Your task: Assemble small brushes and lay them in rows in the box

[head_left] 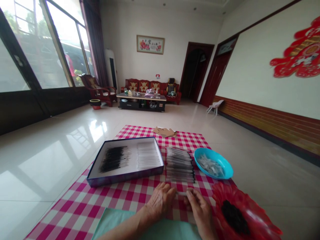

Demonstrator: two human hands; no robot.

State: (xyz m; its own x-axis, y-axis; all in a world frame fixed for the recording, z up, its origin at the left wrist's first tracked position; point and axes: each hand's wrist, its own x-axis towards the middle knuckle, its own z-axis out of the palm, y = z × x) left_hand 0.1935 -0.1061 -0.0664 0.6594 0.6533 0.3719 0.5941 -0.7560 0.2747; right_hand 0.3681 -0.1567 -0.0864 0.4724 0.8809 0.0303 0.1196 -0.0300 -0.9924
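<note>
My left hand (160,200) and my right hand (200,210) sit close together at the front of a red-and-white checked cloth (140,203). Between their fingertips runs a thin pale tube (181,193), mostly hidden by the fingers. Just beyond them lies a stack of clear, dark-tipped tubes (180,165). To the left stands an open purple-edged box (125,177) holding black-tipped pieces (113,159) and clear slender tubes (148,155). A blue bowl (212,163) of small clear parts sits to the right. By my right hand, a red plate (257,213) carries a dark heap (235,216).
A pale green cloth (147,226) lies under my left forearm. Cardboard scraps (165,132) rest on the far edge of the checked cloth, which is spread on a shiny tiled floor (50,156). A low table (141,101) and red sofa (150,86) stand far back.
</note>
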